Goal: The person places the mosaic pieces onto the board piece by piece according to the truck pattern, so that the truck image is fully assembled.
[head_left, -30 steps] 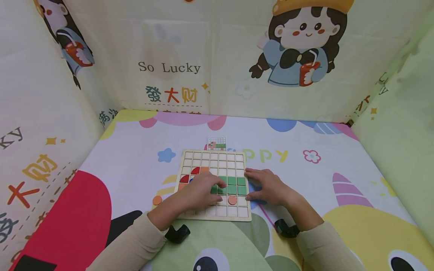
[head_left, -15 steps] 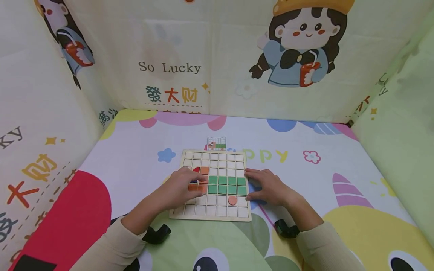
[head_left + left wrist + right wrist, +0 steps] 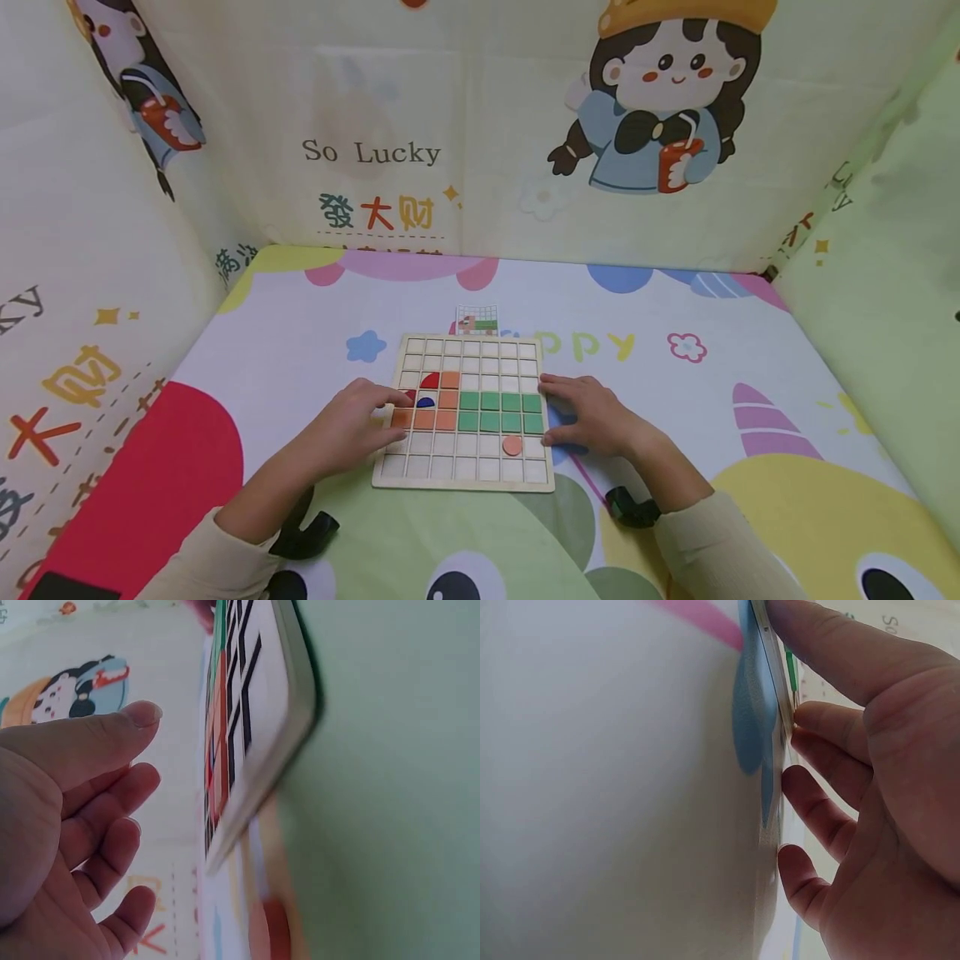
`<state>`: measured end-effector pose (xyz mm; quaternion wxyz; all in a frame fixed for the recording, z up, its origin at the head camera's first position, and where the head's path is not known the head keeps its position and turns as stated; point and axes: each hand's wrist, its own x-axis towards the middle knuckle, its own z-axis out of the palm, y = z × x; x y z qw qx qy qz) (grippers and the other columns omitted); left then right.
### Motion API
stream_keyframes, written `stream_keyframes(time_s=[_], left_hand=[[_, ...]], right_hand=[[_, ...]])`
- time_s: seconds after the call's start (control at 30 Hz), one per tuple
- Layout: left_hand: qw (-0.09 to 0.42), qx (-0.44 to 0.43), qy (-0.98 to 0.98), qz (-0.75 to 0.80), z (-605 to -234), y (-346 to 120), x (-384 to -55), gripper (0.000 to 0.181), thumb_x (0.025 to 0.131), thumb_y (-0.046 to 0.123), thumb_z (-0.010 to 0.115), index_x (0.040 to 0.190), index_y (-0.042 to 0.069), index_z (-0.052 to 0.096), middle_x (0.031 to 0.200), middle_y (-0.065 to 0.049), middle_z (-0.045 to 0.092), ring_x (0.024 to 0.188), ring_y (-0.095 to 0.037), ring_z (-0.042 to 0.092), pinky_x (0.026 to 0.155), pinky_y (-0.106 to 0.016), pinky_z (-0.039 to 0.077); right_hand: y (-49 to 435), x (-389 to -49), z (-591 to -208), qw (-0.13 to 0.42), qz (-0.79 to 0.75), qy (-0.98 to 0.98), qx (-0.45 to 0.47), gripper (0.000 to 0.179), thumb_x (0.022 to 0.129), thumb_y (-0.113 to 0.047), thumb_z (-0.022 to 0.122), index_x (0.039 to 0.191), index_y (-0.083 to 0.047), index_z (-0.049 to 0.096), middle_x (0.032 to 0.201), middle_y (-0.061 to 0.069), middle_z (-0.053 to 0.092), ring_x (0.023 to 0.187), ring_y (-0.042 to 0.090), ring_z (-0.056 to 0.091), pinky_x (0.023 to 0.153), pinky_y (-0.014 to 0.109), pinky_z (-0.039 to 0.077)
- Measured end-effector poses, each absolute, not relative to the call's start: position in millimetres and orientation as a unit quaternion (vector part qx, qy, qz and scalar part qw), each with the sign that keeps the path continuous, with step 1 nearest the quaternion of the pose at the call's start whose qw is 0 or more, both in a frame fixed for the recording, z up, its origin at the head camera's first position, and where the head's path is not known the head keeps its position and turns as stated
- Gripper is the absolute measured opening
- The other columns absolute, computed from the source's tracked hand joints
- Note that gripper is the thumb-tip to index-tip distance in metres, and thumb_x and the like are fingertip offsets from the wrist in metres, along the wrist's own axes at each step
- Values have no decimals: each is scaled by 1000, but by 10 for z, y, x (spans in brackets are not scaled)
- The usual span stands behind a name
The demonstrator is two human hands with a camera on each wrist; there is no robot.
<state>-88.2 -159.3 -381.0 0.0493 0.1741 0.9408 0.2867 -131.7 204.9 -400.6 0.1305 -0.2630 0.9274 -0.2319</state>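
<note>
A wooden grid board [image 3: 472,482] lies on the table with green square tiles [image 3: 490,402], orange square tiles [image 3: 423,419], a red quarter-round tile [image 3: 431,381] and a blue half-round tile [image 3: 425,402]. One salmon disc [image 3: 512,446] sits near its lower right. My left hand [image 3: 345,429] hovers over the board's left edge, thumb and fingers apart. Nothing is between them in the left wrist view, where an orange disc [image 3: 270,930] lies beside the board. Against the right edge rest the fingertips and thumb of my right hand [image 3: 596,414]; the right wrist view shows its fingers loosely bent.
Behind the board stands a small pattern card [image 3: 477,320] printed with coloured squares. A printed cloth [image 3: 652,333] covers the table. Patterned cloth walls [image 3: 510,167] enclose the back and both sides.
My left hand has moved left from the board's middle to its left edge, uncovering green and orange tiles. The disc left of the board is now hidden in the head view. My right hand stays put.
</note>
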Motion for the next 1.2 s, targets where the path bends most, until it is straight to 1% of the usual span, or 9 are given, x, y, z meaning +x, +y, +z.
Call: stream_keyframes(time_s=[0.17, 0.23, 0.37, 0.43, 0.53, 0.67, 0.8, 1.0, 1.2], left_hand=[[46, 149, 947, 281, -3829, -1773, -820, 36, 83, 16, 82, 116, 7, 72, 112, -7, 65, 108, -30, 55, 87, -47, 52], [51, 132, 948, 284, -3841, -1841, -797, 38, 83, 17, 82, 117, 6, 71, 113, -8, 64, 108, -31, 55, 88, -48, 52], [70, 96, 949, 291, -3879, -1976, -759, 42, 82, 22, 82, 119, 7, 70, 117, -12, 62, 110, -33, 54, 89, -51, 52], [79, 92, 948, 295, -3897, -2042, -743, 44, 82, 24, 82, 121, 7, 69, 119, -13, 62, 113, -35, 54, 91, -53, 51], [87, 108, 946, 294, -3921, -2135, -727, 48, 82, 24, 83, 123, 6, 67, 120, -12, 63, 115, -37, 54, 93, -56, 48], [108, 125, 942, 291, -3940, -2219, -715, 51, 79, 26, 85, 121, 5, 67, 119, -9, 64, 113, -36, 55, 94, -56, 48], [125, 124, 940, 293, -3961, -2247, -713, 49, 77, 23, 86, 119, 7, 67, 117, -7, 64, 108, -32, 56, 92, -53, 50], [129, 121, 936, 305, -3982, -2276, -720, 41, 77, 21, 86, 113, 11, 69, 114, -4, 64, 106, -29, 57, 91, -50, 51], [125, 117, 935, 310, -3997, -2311, -719, 37, 78, 20, 85, 110, 12, 69, 111, -3, 66, 110, -33, 57, 91, -50, 52]], right_hand=[[2049, -1320, -4017, 130, -231, 928, -262, 79, 84, -41, 80, 147, -4, 49, 154, 13, 42, 133, 42, 40, 100, 63, 33], [2051, -1318, -4026, 133, -232, 928, -259, 80, 84, -41, 80, 147, -4, 49, 154, 12, 42, 133, 42, 40, 101, 63, 33], [2047, -1313, -4041, 135, -234, 927, -260, 80, 84, -43, 79, 147, -5, 49, 154, 11, 42, 133, 41, 40, 101, 63, 33], [2047, -1307, -4047, 132, -234, 927, -262, 79, 84, -42, 79, 147, -5, 49, 154, 11, 42, 133, 41, 40, 101, 63, 33], [2047, -1301, -4048, 129, -233, 927, -263, 79, 84, -41, 80, 147, -4, 49, 154, 11, 43, 133, 41, 40, 100, 63, 33], [2044, -1302, -4037, 129, -231, 928, -260, 79, 84, -41, 79, 147, -5, 49, 155, 11, 42, 134, 43, 39, 100, 65, 33], [2040, -1306, -4028, 134, -229, 929, -257, 80, 84, -43, 79, 148, -5, 48, 156, 11, 40, 134, 43, 39, 100, 65, 33], [2035, -1303, -4025, 141, -220, 932, -252, 79, 85, -44, 78, 148, -5, 49, 157, 10, 39, 134, 42, 38, 101, 64, 33], [2027, -1310, -4023, 144, -216, 933, -251, 79, 85, -43, 78, 148, -6, 48, 157, 10, 38, 135, 41, 38, 102, 63, 33]])
